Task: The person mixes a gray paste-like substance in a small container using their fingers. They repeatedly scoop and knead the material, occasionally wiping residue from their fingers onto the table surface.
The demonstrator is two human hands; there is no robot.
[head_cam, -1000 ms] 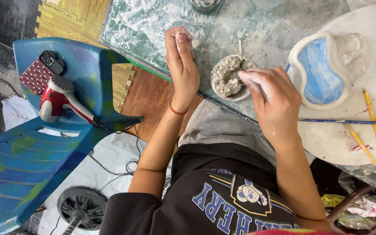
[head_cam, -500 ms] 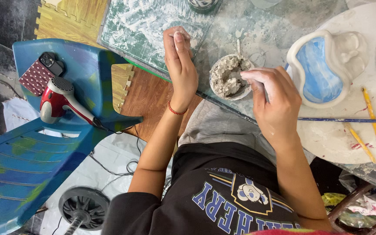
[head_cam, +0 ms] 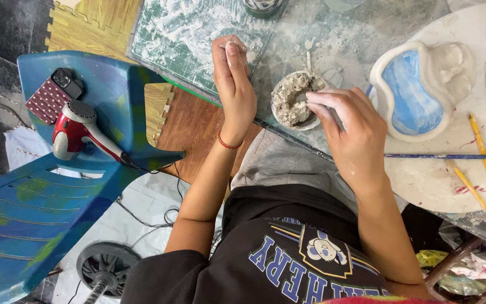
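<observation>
Hands at a small bowl of grey clay on the table.

Right hand [head_cam: 351, 128], fingers pinched together, dips into the clay bowl [head_cam: 295, 100] at centre frame; left hand [head_cam: 235, 84] lies flat, fingers straight, holding nothing, on the green mat [head_cam: 187, 34] just left of it. Blue-glazed dish [head_cam: 414, 93] sits right.

A blue plastic chair [head_cam: 85, 129] stands at the left, carrying a red hair dryer [head_cam: 80, 130] and a phone in a dotted red case [head_cam: 52, 97]. Beneath it, a dark wheel [head_cam: 105, 266] and loose cables lie on a white sheet. On the desk [head_cam: 310, 22], a green cutting mat [head_cam: 187, 34] smeared with white sits at the top. To the right, a round white board [head_cam: 434, 180] holds a blue-glazed clay dish [head_cam: 414, 93], a long blue paintbrush [head_cam: 451, 156] and two yellow pencils [head_cam: 482, 147].
</observation>
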